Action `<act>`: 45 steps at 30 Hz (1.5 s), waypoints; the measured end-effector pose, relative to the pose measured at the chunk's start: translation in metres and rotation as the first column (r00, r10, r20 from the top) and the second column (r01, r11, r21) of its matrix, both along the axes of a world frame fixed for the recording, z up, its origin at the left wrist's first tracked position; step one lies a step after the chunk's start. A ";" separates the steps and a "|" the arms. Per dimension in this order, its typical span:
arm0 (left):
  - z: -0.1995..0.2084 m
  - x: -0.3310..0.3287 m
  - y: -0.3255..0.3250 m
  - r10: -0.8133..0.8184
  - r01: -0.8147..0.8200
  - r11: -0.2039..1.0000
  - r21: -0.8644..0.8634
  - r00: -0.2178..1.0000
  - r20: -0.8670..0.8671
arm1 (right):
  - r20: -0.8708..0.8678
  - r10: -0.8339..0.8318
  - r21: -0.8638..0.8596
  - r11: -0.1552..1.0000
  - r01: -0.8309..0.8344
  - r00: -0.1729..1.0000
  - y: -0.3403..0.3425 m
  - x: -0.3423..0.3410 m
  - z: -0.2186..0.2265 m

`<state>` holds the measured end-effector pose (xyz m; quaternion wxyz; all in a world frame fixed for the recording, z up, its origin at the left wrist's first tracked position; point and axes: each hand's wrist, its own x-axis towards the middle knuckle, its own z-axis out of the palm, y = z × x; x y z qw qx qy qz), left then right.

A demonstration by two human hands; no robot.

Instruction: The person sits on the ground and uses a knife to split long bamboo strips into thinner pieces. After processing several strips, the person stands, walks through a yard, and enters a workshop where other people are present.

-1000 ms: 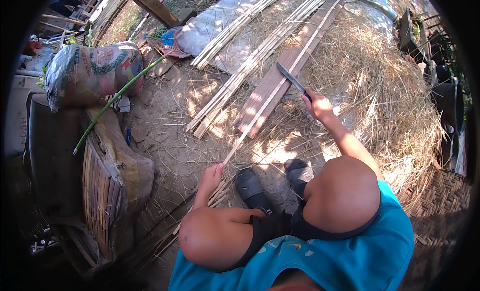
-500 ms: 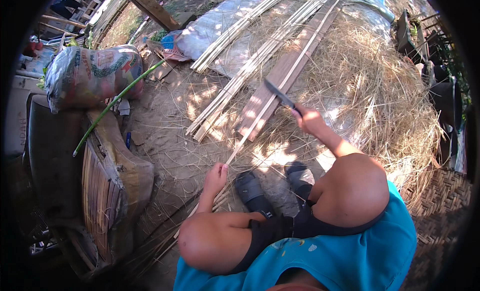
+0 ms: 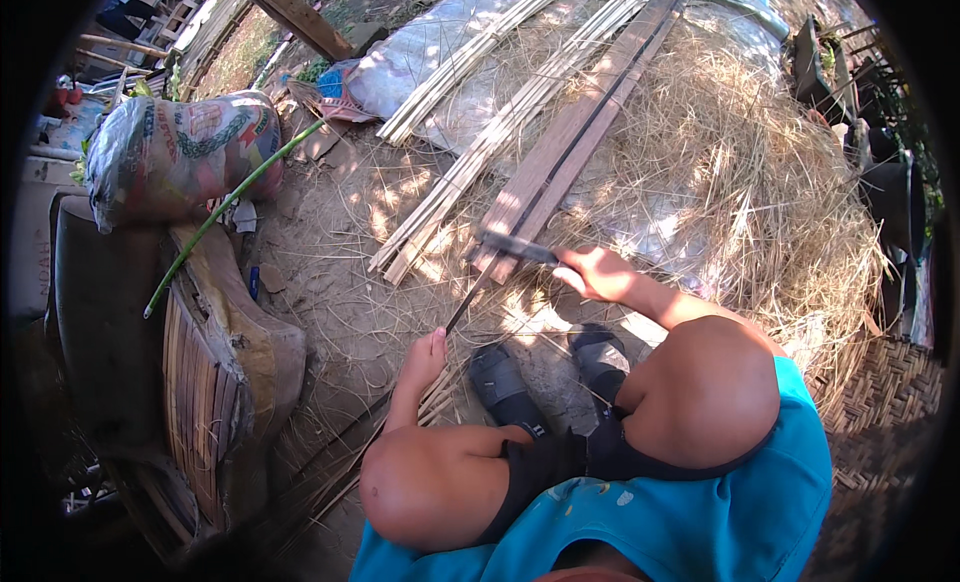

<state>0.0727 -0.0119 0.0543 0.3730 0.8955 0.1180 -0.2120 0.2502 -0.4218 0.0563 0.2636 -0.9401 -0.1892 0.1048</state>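
My left hand (image 3: 427, 357) is closed round the near end of a long, thin strip (image 3: 598, 109), in front of my left knee. Dark side up, the strip runs away from me along a brown wooden board (image 3: 525, 187). In my right hand (image 3: 600, 273) is the handle of a knife (image 3: 518, 248). Its dark blade lies across the strip close to the board's near end. Bundles of pale split strips (image 3: 490, 154) lie left of the board, parallel to it. More strips pass beside my left forearm.
Thin curled shavings (image 3: 740, 192) are heaped right of the board. At the left, a stuffed plastic sack (image 3: 190, 147) and a green stalk (image 3: 235, 197) rest on a worn piece with wooden slats (image 3: 200, 412). A woven mat (image 3: 885, 392) lies at the right.
The strip now shows a dark face where a pale one showed before. My right hand has brought the knife nearer to me, from mid-board to the near end.
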 end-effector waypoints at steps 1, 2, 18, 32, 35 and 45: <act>0.002 -0.009 0.006 0.011 -0.011 1.000 0.002 0.999 -0.031 | -0.017 0.068 -0.006 0.998 -0.068 0.998 0.011 -0.012 0.002; 0.001 -0.031 0.011 0.047 -0.048 0.999 0.019 0.998 0.053 | -0.033 0.135 -0.010 0.991 -0.136 0.990 0.020 -0.024 0.005; -0.011 -0.094 0.052 -0.016 0.015 0.940 0.341 1.000 0.002 | -0.011 -0.350 0.061 0.935 0.350 0.937 -0.045 0.059 -0.006; -0.004 -0.035 0.020 -0.151 0.144 0.967 0.209 0.988 0.019 | -0.054 -0.483 -0.032 0.876 0.482 0.874 -0.080 0.099 0.010; 0.005 -0.015 0.021 0.016 -0.033 0.995 -0.097 0.986 -0.168 | 0.011 0.109 0.150 0.983 -0.109 0.994 0.031 -0.012 -0.007; 0.004 -0.055 0.044 0.238 -0.245 0.970 -0.001 0.944 -0.226 | -0.218 -0.226 0.021 0.972 0.236 0.950 -0.002 0.027 0.006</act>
